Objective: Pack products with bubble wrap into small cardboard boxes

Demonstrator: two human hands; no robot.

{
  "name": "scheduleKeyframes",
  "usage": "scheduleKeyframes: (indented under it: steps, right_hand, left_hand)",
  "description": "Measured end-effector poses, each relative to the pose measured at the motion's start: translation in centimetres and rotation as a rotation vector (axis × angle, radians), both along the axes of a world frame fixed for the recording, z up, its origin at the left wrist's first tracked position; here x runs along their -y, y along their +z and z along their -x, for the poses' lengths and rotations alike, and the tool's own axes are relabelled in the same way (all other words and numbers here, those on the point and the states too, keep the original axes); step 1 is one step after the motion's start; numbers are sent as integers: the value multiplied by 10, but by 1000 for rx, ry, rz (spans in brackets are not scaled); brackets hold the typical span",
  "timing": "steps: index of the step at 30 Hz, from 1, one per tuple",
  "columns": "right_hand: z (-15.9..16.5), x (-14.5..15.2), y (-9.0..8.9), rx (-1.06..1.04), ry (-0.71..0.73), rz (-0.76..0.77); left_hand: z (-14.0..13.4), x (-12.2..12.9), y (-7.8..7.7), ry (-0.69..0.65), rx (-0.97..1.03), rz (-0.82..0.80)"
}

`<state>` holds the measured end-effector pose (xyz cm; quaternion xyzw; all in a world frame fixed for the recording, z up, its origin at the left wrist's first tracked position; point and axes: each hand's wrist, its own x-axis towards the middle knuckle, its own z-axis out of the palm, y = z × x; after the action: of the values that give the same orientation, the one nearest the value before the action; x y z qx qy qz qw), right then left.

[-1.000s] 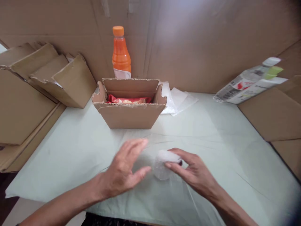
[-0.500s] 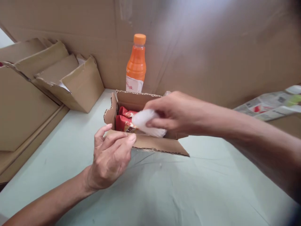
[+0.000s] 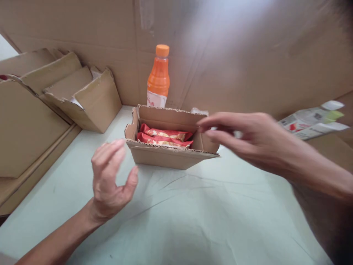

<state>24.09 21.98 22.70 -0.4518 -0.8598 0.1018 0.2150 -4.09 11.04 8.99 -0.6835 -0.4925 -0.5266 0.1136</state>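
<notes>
A small open cardboard box (image 3: 161, 158) stands on the pale green table. Two red snack packets (image 3: 168, 140) lie side by side inside it. My left hand (image 3: 113, 180) is off the box's left front corner, its thumb and fingers apart and holding nothing. Over the box's right end is my right hand (image 3: 242, 136), its thumb and fingers parted with nothing visible between them. Whether its fingertips touch the rim I cannot tell. Behind the box an orange drink bottle (image 3: 158, 79) stands upright, its lower part hidden. A bit of clear plastic (image 3: 200, 111) shows behind the back rim.
Several open cardboard boxes (image 3: 88, 99) stand at the left. A tall cardboard wall (image 3: 110, 33) closes off the back. On the right, a white and green printed package (image 3: 314, 119) lies on cardboard. The table (image 3: 176, 221) has a creased cover.
My right hand has moved right and no longer holds the white bundle, which is out of sight. My left hand has let go of the box. The front flap's edge sits higher, showing the front wall.
</notes>
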Motion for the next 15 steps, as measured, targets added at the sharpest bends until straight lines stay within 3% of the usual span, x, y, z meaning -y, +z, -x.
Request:
scheduleKeyframes:
  steps: [2, 4, 7, 9, 12, 15]
  right_hand:
    - [-42, 24, -15, -101, -196, -72]
    - [-65, 42, -51, -227, -323, 9]
    - [-50, 46, -112, -285, -252, 264]
    - [-25, 36, -140, -329, -244, 328]
    - [-15, 26, -150, -429, -308, 333]
    - [-49, 42, -145, -495, -340, 288]
  left_hand:
    - [13, 3, -14, 11, 221, 221]
    - [22, -1, -29, -18, 420, 472]
    - [21, -22, -44, -143, 623, 646]
    - [9, -37, -46, -207, 708, 649]
    - [-22, -45, -39, -214, 795, 599]
    - [-58, -26, -34, -287, 785, 607]
